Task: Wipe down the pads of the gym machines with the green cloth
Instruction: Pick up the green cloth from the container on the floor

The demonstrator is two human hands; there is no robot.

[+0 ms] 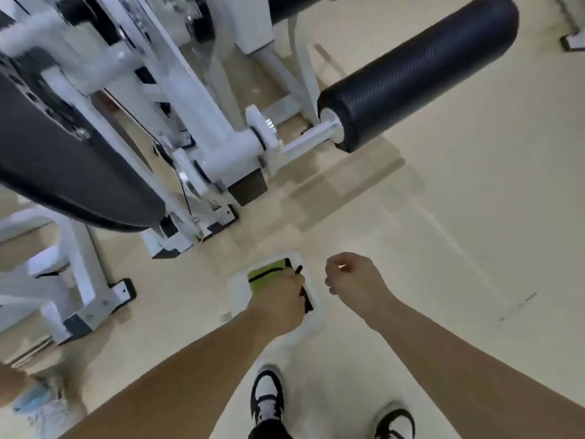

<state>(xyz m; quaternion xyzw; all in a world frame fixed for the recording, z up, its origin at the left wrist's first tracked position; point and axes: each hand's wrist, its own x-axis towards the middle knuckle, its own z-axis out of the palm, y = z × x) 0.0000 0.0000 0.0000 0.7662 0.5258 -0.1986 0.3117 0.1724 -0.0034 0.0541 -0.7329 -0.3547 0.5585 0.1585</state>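
My left hand (280,299) is closed around the green cloth (267,270), which has a black trim and sticks out above my fingers, low in the middle of the view. My right hand (356,282) hangs beside it to the right, fingers curled into a loose fist with nothing in it. A black roller pad (421,74) on a white bar juts out at the upper right, well above both hands. A large black seat pad (63,172) fills the left side. A second black roller (297,4) shows at the top edge.
The white machine frame (202,128) and its feet stand on the pale floor (459,248) left of centre. My black-and-white shoes (267,397) are at the bottom. Another person's leg and shoe (34,400) appear at the lower left.
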